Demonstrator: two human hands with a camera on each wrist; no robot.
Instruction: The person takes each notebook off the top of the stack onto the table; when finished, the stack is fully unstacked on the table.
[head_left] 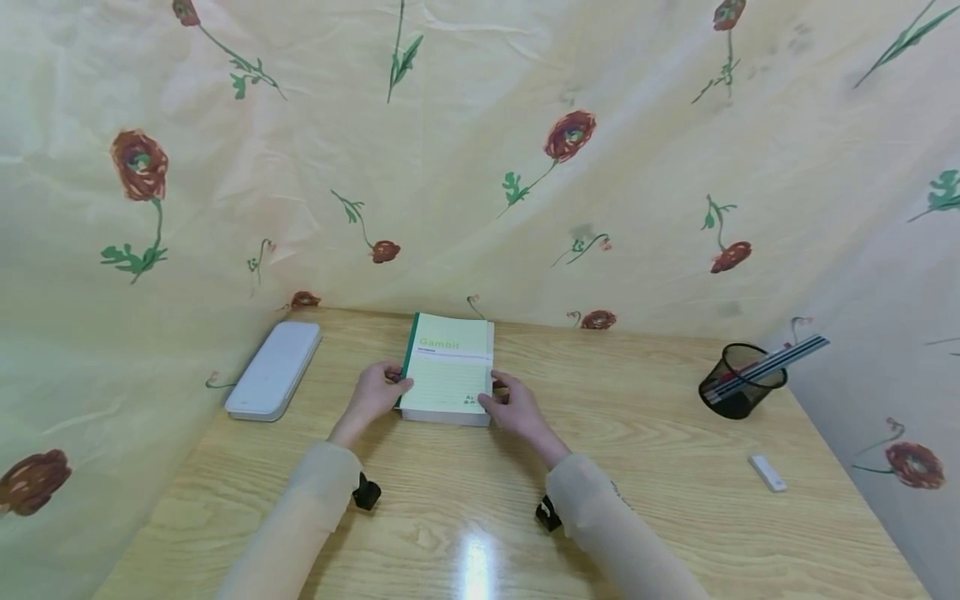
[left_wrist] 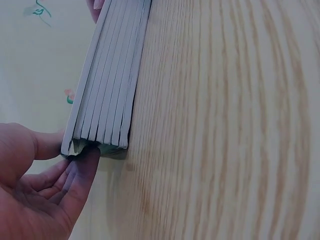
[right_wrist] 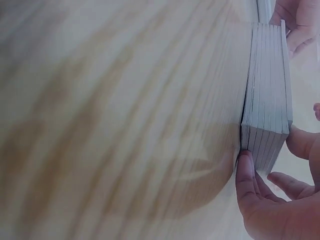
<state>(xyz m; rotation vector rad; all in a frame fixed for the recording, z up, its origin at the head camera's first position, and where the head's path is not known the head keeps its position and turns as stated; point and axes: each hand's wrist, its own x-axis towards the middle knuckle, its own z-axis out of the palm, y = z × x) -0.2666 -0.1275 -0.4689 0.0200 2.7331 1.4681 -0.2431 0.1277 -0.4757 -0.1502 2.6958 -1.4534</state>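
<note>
A stack of several notebooks (head_left: 446, 416) lies on the wooden table, its page edges facing me. On top is a pale green notebook (head_left: 442, 377) with "Gambit" on its cover and a dark green spine. My left hand (head_left: 375, 390) holds the stack at its spine side, thumb at the top cover's edge and fingers against the side below. In the left wrist view, a small gap shows under the top notebook near the left hand (left_wrist: 45, 185). At the opposite side my right hand (head_left: 517, 406) grips the stack, thumb on top and a fingertip (right_wrist: 245, 162) low near the table.
A white flat box-like case (head_left: 275, 371) lies at the table's left edge. To the right stand a black mesh pen holder (head_left: 733, 404) with striped sticks and a small white stick-shaped object (head_left: 767, 472). A flowered cloth (head_left: 450, 167) hangs behind and at both sides.
</note>
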